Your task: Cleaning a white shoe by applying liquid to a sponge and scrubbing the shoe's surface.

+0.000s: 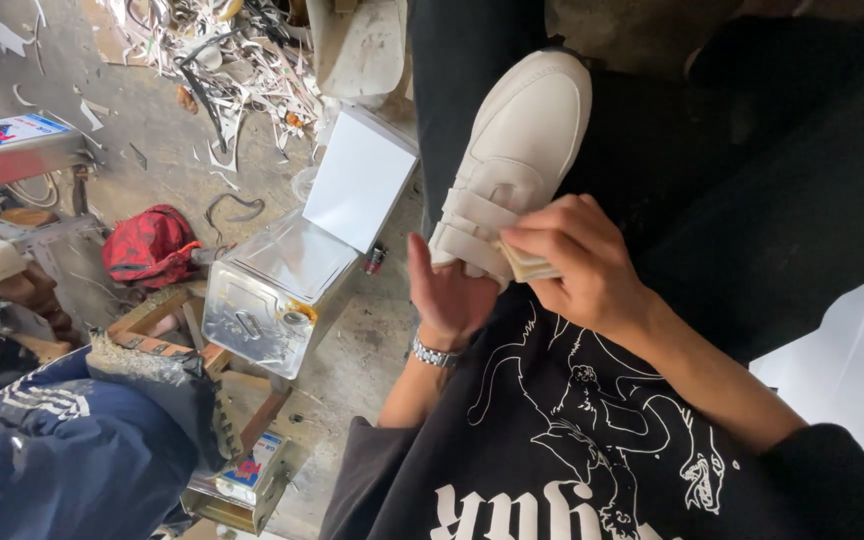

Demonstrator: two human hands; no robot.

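The left hand (449, 293) is cupping the heel of a white strapped shoe (512, 160) lying on the person's lap. The right hand (577, 262) is pinching a small beige block (527, 266) against its side.

The shoe (517, 160) rests on the lap, touching both hands. The metal tin (272, 290) lies on the floor, left of the left hand (449, 295).

Blue-red labelled tins (7, 140), left floor
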